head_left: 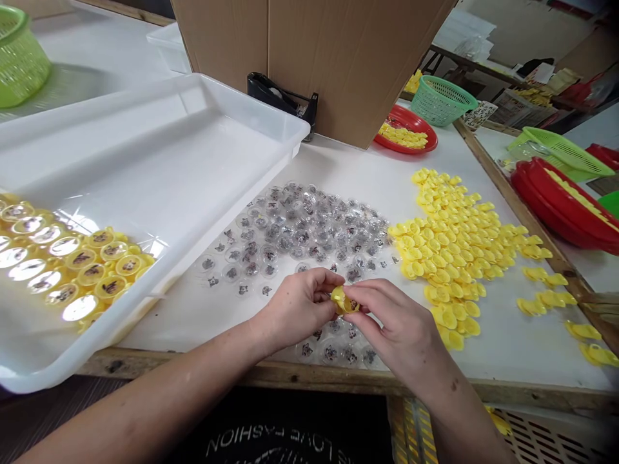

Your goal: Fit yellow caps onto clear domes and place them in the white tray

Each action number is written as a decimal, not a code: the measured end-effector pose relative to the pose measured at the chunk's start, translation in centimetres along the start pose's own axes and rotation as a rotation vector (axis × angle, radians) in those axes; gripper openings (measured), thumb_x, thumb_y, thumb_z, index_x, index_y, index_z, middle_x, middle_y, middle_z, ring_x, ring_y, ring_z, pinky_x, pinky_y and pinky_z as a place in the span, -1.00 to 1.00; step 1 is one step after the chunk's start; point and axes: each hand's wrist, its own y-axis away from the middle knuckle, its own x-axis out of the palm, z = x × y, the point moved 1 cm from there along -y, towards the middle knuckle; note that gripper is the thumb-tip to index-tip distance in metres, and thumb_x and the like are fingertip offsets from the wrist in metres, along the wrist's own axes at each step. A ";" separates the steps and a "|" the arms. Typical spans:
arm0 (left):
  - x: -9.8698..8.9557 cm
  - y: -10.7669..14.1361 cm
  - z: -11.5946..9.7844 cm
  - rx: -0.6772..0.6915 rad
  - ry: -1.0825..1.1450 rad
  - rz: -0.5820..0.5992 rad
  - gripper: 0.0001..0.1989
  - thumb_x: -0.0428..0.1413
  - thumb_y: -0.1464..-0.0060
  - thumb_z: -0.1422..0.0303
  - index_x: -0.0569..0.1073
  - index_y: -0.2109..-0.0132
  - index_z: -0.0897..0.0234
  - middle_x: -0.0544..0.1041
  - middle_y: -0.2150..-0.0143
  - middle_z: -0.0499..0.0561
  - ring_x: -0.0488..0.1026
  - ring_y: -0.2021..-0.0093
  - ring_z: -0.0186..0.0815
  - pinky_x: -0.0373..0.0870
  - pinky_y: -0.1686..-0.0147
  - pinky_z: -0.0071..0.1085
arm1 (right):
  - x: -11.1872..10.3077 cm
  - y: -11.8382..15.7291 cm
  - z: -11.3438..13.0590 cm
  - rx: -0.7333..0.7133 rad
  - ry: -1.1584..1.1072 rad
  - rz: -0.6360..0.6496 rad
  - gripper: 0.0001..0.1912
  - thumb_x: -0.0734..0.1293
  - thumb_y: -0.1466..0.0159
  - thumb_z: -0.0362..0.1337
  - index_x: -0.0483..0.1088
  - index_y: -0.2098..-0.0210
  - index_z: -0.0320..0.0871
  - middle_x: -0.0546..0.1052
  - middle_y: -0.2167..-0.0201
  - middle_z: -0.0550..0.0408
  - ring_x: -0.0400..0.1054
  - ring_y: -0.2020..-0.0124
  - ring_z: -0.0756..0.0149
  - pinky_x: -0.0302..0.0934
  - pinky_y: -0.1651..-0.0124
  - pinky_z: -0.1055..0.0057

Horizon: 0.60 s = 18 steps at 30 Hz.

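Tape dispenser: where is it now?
In the head view, the black tape dispenser sits at the foot of the cardboard box, just past the far corner of the white tub.

Head-worn camera looks forward and down at the yellow capsule [344, 301].

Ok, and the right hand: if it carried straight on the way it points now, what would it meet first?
The right hand points left, and its fingertips are on the yellow plastic capsule, so that comes first. The left hand lies just beyond, though depth is hard to judge here.
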 end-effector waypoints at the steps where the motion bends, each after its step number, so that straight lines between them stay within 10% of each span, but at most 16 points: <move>1: 0.0 0.0 0.1 0.012 -0.020 -0.006 -0.67 0.13 0.11 0.61 0.41 0.12 0.34 0.56 0.24 0.04 0.51 0.32 -0.34 0.46 0.34 -0.42 | 0.0 0.0 0.0 -0.003 0.006 0.002 -0.75 0.23 -0.25 -0.49 0.34 0.11 -0.11 0.44 0.18 0.00 0.39 0.16 0.24 0.36 0.18 0.36; 18: -0.7 0.0 0.2 0.069 -0.102 0.029 -0.59 0.19 0.03 0.42 0.25 0.04 0.33 0.51 0.28 0.08 0.49 0.32 -0.27 0.46 0.31 -0.31 | 1.5 0.1 -0.4 0.122 -0.164 -0.081 -0.77 0.33 -0.16 -0.47 0.38 0.18 -0.14 0.40 0.32 0.08 0.34 0.36 0.32 0.31 0.32 0.38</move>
